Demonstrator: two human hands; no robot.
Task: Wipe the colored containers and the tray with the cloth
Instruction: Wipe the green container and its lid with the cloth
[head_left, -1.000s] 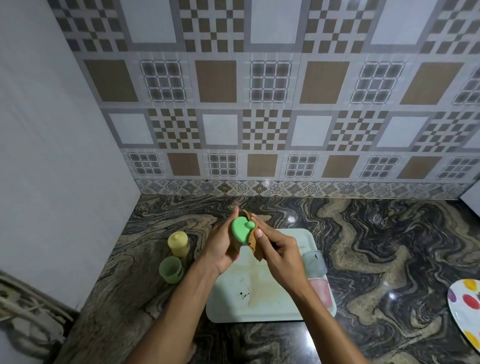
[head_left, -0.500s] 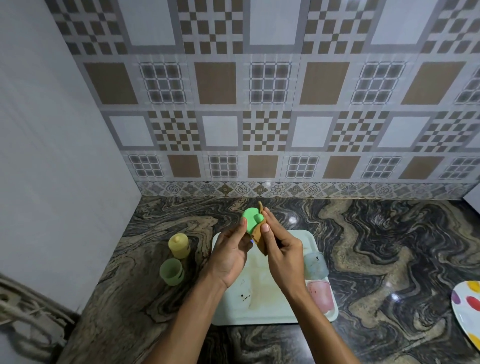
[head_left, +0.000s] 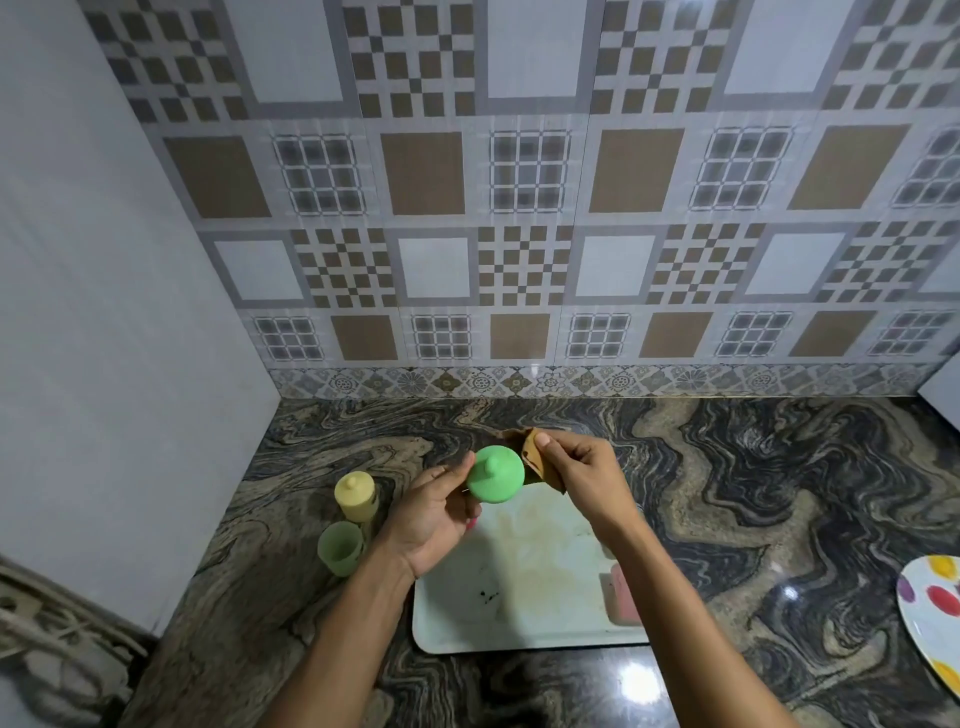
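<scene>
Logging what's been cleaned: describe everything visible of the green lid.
The green lid is a round, matte, plastic-looking dome with a small knob facing the camera. The left hand pinches its left rim, holding it in the air over the tray's far end. The cloth, brown and gripped by the right hand, touches its right side.

Home kitchen: marble-patterned counter (head_left: 727, 493), patterned tile backsplash (head_left: 519, 208), spotted plate (head_left: 932, 618), small lidded containers (head_left: 355, 496).
</scene>
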